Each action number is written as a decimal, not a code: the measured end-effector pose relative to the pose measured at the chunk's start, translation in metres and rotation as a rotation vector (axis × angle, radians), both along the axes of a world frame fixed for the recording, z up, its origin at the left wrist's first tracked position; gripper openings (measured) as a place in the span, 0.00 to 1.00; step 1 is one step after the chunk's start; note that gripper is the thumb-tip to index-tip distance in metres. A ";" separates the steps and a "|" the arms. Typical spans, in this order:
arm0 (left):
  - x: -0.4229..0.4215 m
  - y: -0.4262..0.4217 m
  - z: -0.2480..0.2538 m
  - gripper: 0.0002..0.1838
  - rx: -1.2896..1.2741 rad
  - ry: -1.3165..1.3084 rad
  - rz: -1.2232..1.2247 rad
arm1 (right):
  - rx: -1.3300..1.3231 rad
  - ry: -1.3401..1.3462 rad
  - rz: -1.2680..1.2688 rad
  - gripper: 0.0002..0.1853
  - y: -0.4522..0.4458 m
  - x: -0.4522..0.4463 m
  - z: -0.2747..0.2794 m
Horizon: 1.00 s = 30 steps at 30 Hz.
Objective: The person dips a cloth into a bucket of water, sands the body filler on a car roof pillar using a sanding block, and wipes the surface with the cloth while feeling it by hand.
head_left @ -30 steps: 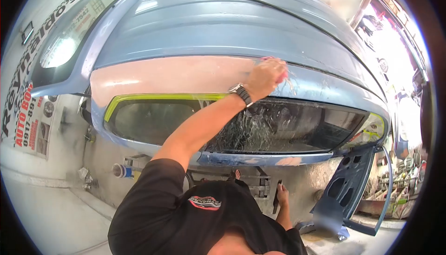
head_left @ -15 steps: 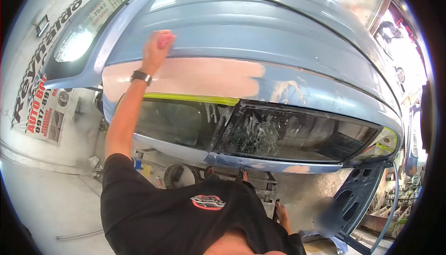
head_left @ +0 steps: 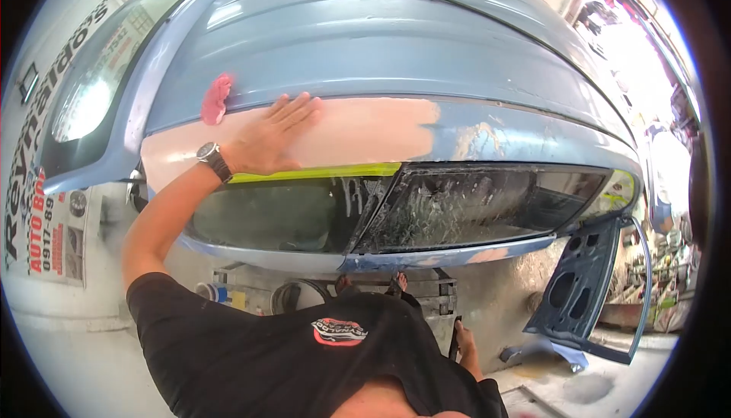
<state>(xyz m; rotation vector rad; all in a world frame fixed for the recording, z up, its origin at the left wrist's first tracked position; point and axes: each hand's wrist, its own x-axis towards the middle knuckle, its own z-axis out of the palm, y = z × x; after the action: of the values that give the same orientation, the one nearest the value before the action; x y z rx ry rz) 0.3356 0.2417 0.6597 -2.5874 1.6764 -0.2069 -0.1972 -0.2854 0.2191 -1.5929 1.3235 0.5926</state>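
My left hand [head_left: 276, 138], with a watch on the wrist, lies flat and spread on the pinkish filler patch [head_left: 365, 125] along the car's roof edge. Nothing is held in it. Left of its fingers, a crumpled pink cloth or sponge [head_left: 218, 100] rests on the border between the blue roof [head_left: 343, 49] and the patch. Yellow-green tape [head_left: 335, 171] runs below the patch, above the side window. Low at my right side, my right hand [head_left: 466, 340] is closed round a dark, narrow tool [head_left: 456, 334], partly hidden by the hand.
Wet streaks cover the side window [head_left: 449, 205]. A detached door [head_left: 575, 288] leans at the lower right. Below the car are a round bucket [head_left: 298, 296], a small blue-and-white container [head_left: 213, 291] and a metal frame [head_left: 434, 292]. A printed banner [head_left: 57, 228] hangs at the left.
My left hand has let go of the pink cloth or sponge, left it on the roof edge, and moved down onto the patch with fingers spread. My right hand still holds the dark tool.
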 end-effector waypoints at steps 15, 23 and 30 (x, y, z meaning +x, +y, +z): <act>0.043 -0.241 -0.024 0.57 -0.164 -0.036 -0.437 | 0.013 0.145 -0.141 0.31 0.131 -0.047 0.080; 0.039 -0.138 -0.015 0.54 -0.102 -0.035 -0.318 | -0.029 0.067 -0.211 0.34 0.117 -0.074 -0.009; 0.023 -0.032 -0.005 0.52 -0.034 -0.043 -0.171 | -0.128 0.094 -0.057 0.33 0.111 -0.060 -0.004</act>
<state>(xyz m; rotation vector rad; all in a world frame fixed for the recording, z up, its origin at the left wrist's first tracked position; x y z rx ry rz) 0.3590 0.2092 0.6546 -2.4436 1.8954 -0.2985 -0.2569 -0.1744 0.2155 -1.6410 1.4980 0.5634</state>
